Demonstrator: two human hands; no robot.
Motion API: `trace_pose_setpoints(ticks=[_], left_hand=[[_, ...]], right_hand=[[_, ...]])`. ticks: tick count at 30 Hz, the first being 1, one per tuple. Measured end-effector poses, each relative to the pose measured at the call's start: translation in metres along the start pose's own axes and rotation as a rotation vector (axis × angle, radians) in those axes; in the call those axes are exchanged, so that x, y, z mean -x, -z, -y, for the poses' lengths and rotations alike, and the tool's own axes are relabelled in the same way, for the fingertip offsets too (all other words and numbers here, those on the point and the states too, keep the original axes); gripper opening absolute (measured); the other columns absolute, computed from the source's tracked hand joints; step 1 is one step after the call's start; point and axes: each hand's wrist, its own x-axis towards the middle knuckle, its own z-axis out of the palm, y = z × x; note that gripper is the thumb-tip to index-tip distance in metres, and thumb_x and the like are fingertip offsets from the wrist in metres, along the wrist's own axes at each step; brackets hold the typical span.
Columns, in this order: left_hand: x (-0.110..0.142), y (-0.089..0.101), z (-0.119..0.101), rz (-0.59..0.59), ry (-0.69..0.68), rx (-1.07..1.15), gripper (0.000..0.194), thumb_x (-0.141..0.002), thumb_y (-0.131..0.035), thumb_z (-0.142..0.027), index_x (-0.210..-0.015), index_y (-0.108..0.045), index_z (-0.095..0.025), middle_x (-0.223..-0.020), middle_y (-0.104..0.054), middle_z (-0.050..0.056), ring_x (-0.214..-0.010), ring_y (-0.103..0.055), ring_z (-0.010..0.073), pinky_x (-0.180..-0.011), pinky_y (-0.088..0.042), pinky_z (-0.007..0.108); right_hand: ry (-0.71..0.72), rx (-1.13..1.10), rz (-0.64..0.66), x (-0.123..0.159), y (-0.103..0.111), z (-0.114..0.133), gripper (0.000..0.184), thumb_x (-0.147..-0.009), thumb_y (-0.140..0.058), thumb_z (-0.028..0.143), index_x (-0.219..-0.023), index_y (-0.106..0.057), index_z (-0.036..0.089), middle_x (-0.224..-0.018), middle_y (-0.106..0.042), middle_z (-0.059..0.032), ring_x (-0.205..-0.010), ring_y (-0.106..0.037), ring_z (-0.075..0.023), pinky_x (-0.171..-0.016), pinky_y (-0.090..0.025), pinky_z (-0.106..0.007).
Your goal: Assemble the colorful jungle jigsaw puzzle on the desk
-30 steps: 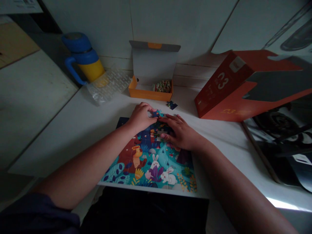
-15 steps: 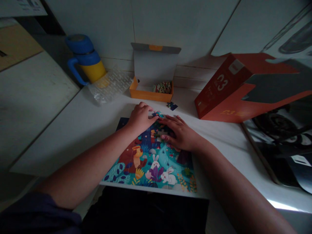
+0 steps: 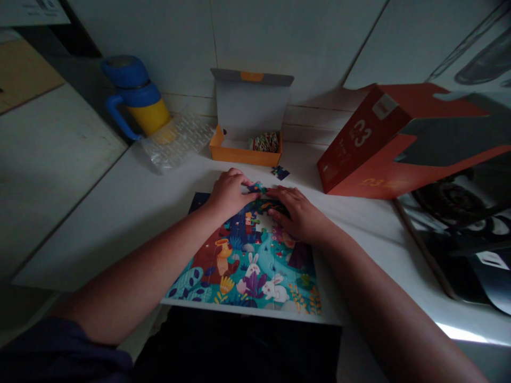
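A jigsaw puzzle with rabbits, a bear and plants lies at the counter's front edge, with a pale gap in its upper middle. At its far edge, my left hand pinches a dark blue and teal puzzle piece between thumb and fingers. My right hand rests on the upper right of the puzzle, its fingers stretched out and fingertips close to that piece; whether they touch it I cannot tell. Another loose puzzle piece sits farther back on the counter.
An orange box with its lid up stands at the wall, a patterned bundle inside. Clear plastic wrap and a blue and yellow jug are at left. On the right, a large red box stands beside a stove.
My right hand has shifted slightly, its fingers drawing back a little from the piece and uncovering more of the pale gap. My left hand keeps its pinch; the view has moved a touch.
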Motion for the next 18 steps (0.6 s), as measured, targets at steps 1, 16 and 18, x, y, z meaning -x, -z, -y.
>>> trace_pose_setpoints(ticks=[1, 16, 18], left_hand=[[-0.001, -0.001, 0.001, 0.003, 0.006, 0.014, 0.026, -0.081, -0.092, -0.031, -0.097, -0.075, -0.02, -0.114, -0.071, 0.008, -0.113, -0.068, 0.0278, -0.105, -0.054, 0.043], [-0.004, -0.004, 0.004, -0.037, -0.022, 0.602, 0.016, -0.094, -0.075, -0.024, -0.106, -0.065, -0.021, -0.1, -0.076, 0.003, -0.089, -0.071, 0.0155, -0.08, -0.053, 0.028], [-0.001, 0.005, -0.001, 0.009, -0.073, 0.593, 0.013, -0.099, -0.07, -0.028, -0.111, -0.069, -0.021, -0.105, -0.078, 0.004, -0.093, -0.072, 0.0159, -0.082, -0.054, 0.028]], right_hand=[[0.002, 0.001, 0.004, 0.0, 0.0, 0.0, 0.047, -0.108, -0.058, 0.044, -0.151, -0.06, 0.025, -0.155, -0.066, -0.0149, -0.15, -0.053, -0.0376, -0.127, -0.036, -0.068], [-0.03, -0.048, -0.14, -0.001, 0.012, 0.001, 0.038, -0.107, -0.061, 0.042, -0.14, -0.065, 0.023, -0.136, -0.072, -0.016, -0.128, -0.067, -0.0346, -0.111, -0.054, -0.054], [-0.044, -0.043, -0.142, 0.0, 0.014, -0.001, 0.037, -0.107, -0.061, 0.042, -0.138, -0.067, 0.023, -0.133, -0.072, -0.0157, -0.125, -0.068, -0.0344, -0.109, -0.055, -0.053]])
